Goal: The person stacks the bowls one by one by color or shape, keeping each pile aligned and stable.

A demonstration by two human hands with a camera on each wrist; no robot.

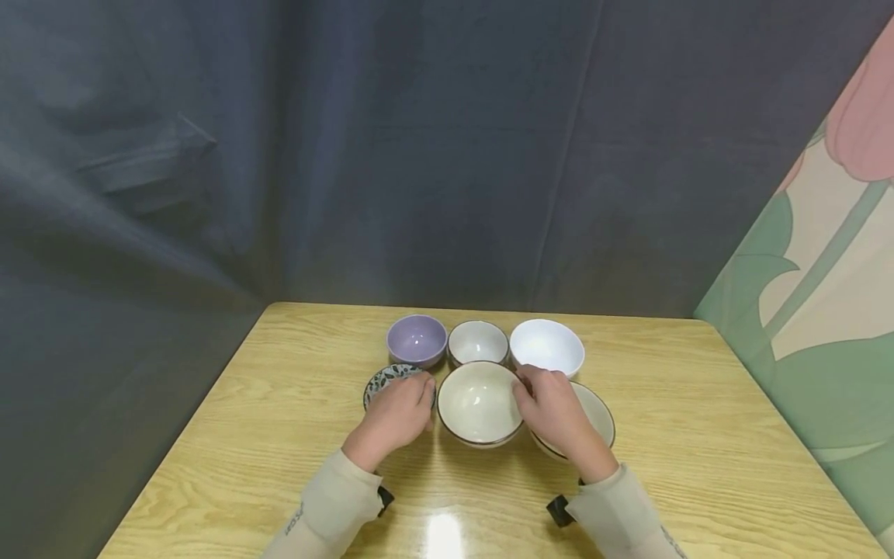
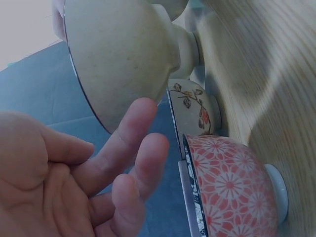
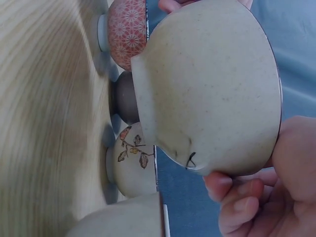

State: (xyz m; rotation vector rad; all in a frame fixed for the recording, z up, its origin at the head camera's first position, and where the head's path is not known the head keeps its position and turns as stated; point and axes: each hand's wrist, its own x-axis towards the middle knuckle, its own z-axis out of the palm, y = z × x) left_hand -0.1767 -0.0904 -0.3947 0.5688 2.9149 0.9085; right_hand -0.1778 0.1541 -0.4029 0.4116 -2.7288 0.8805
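Note:
A cream bowl with a dark rim [image 1: 480,404] is held upright, its foot raised off the tabletop. My right hand [image 1: 555,404] grips its right rim, the thumb over the edge and the fingers curled beneath the outside wall, as the right wrist view shows. To the left of this bowl is my left hand [image 1: 398,411], over a small bowl with a leaf-patterned inside [image 1: 377,382]. In the left wrist view its loosely bent fingers [image 2: 140,116] overlap the cream bowl's wall, and the thumb stands apart from the rim. A second cream bowl [image 1: 595,415] sits partly hidden under my right hand.
Behind stand a purple bowl [image 1: 417,341], a small pale bowl [image 1: 478,344] with a flower-branch outside, and a white bowl [image 1: 547,347]. The leaf-lined bowl has a red floral outside [image 2: 232,187]. A dark curtain [image 1: 489,155] hangs behind the wooden table [image 1: 251,435].

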